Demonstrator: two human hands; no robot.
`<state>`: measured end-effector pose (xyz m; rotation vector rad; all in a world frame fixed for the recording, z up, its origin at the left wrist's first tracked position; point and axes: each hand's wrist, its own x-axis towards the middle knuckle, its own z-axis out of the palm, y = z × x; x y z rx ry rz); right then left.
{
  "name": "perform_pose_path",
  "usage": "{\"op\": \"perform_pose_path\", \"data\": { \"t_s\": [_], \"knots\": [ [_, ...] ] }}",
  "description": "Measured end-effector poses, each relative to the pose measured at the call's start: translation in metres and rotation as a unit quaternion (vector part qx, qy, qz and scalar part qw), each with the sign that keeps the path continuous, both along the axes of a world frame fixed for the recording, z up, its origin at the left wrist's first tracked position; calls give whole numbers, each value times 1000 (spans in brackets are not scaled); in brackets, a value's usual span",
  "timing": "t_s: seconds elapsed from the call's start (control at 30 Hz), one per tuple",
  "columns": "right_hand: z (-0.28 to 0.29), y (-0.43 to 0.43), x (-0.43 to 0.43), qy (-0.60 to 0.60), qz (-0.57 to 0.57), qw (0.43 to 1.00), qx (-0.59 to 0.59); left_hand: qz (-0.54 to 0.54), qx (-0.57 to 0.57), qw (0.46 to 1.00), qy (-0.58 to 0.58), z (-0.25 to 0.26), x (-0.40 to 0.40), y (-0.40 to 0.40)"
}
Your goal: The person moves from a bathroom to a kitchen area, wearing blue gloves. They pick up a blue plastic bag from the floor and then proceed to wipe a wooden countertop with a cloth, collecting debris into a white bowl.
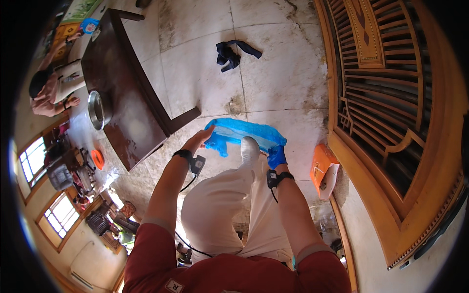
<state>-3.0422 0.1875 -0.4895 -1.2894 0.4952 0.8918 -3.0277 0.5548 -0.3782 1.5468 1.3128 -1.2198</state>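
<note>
A thin, crinkled blue plastic cover (243, 126) is stretched between my two hands above the tiled floor. My left hand (204, 137) is bare and grips its left end, where a loose flap hangs down. On the other end is my right hand (277, 157), in a blue glove and closed on the bunched plastic. A foot in a grey sock (250, 148) lies in front of the plastic's lower edge in my view. Both wrists wear black straps with small devices and cables.
A dark, wet-looking table (121, 95) on the left bears a metal basin (97, 110). Beyond it crouches a person (51, 88) holding a blue item. A dark cloth (234, 55) lies on the floor ahead. To the right are an orange bag (322, 170) and a slatted wooden frame (381, 91).
</note>
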Motion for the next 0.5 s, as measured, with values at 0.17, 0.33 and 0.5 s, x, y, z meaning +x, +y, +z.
{"op": "perform_pose_path", "data": {
  "t_s": [0.17,0.33,0.5],
  "knots": [
    [34,-1,-53,74,41,994,-65,-62,18,992,107,14,-43,-22],
    [106,54,-21,-123,311,941,-49,-69,13,994,84,58,-16,-16],
    [64,60,-68,297,54,953,-29,-206,17,978,12,78,19,3]
  ]
}}
